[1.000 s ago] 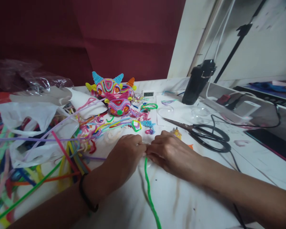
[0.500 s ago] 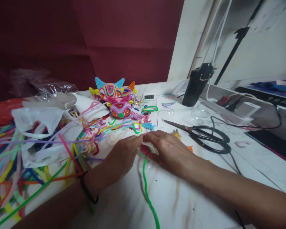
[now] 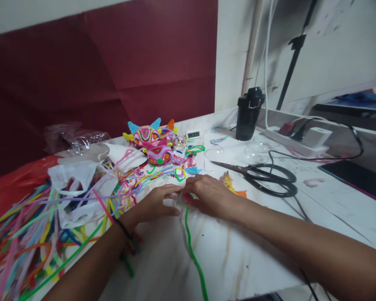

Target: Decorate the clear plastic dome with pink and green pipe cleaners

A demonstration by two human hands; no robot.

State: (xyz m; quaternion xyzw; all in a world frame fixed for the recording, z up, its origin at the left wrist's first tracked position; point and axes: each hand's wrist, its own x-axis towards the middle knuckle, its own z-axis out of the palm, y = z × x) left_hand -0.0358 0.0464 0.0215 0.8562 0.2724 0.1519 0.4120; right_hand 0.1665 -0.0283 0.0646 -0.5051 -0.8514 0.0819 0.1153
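- Head view, left hand (image 3: 156, 205): I see it open, thumb and fingers apart, just beside a clear plastic half-shell (image 3: 178, 202).
- Head view, right hand (image 3: 207, 194): fingers curl over a small pink disc (image 3: 186, 199) at the half-shell. I cannot tell whether they grip it; the hand hides part of the contact.
- Green pipe cleaner (image 3: 192, 251): the upper end meets the disc between the hands; the free length runs down the white tabletop (image 3: 163, 259) toward the near edge.
- Left side: the left forearm crosses in front of loose pipe cleaners (image 3: 28, 234), partly covered by a white plastic bag (image 3: 72, 175). A red bag (image 3: 21, 179) lies behind them.
- Beyond the hands: colourful animal heads (image 3: 159, 154) with blue and orange horns sit amid trimmings, near a white digital timer (image 3: 193, 134).
- Right side: black-handled scissors (image 3: 250, 169) lie beyond the right forearm, blades pointing left, beside a yellow piece (image 3: 228, 182). A black cable (image 3: 301, 209) passes behind that forearm.
- Far right: a black tumbler (image 3: 248, 117) stands upright near a power strip (image 3: 296, 140); a dark phone (image 3: 357, 175) lies flat.
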